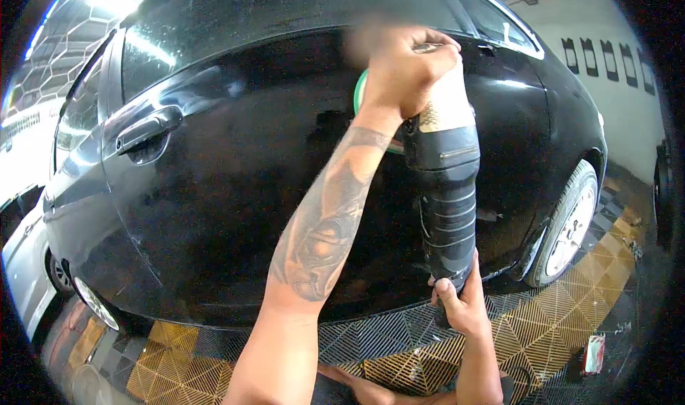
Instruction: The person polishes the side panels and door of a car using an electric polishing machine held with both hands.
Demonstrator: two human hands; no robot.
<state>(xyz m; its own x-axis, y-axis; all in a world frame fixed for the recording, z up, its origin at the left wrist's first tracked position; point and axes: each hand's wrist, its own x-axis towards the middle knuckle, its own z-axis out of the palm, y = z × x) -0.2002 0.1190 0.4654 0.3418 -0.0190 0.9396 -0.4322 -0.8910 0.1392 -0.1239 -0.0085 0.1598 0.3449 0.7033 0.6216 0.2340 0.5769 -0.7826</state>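
Observation:
A black and cream power polisher stands nearly upright in front of a black car's door. My left hand, at the end of a tattooed forearm, is wrapped round the polisher's top end. Lower down, my right hand grips the bottom end of its body, thumb toward the front. A green-edged round pad shows partly behind my left wrist, against or close to the door panel; the rest of it is hidden. Blur covers the area just above my left knuckles.
The door handle is at the left, and a car wheel at the right. Yellow and black floor tiles lie below, with a small red and white object. A silver car stands at the left edge. Bare legs or feet show at the bottom.

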